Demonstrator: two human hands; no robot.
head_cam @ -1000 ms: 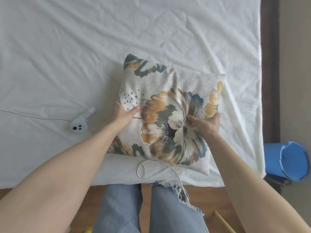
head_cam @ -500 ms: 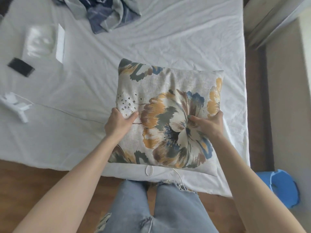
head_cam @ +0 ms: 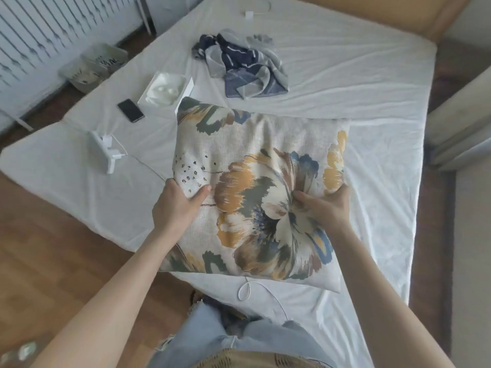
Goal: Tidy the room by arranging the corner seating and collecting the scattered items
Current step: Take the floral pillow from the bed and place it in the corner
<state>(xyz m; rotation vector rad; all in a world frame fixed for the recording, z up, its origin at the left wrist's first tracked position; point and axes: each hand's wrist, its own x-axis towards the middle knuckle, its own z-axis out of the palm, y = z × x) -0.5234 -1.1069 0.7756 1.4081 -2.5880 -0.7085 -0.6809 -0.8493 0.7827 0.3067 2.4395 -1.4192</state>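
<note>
A person's two bare hands grip a square flower-printed cushion (head_cam: 260, 187) over the near part of a white-sheeted bed (head_cam: 372, 88). The left hand (head_cam: 176, 205) clasps its left edge and the right hand (head_cam: 325, 205) its right edge, each with the thumb pressed on the front and the fingers curled behind. We cannot tell whether the cushion's lower edge rests on the sheet. Just beyond its far left corner we see an open white box (head_cam: 164, 88) holding a white moulded insert, and we cannot make out anything lying in the hollows. A dark phone (head_cam: 131, 110) lies just left of the box, and a white charger (head_cam: 106, 148) with its lead lies nearer us. A crumpled navy and grey scarf (head_cam: 241, 65) sits farther back on the sheet. On the wooden floor (head_cam: 53, 248) at far left stand two pale baskets (head_cam: 93, 67), their contents too blurred for us to name. A looped white cable (head_cam: 247, 290) lies on the sheet below the cushion.
</note>
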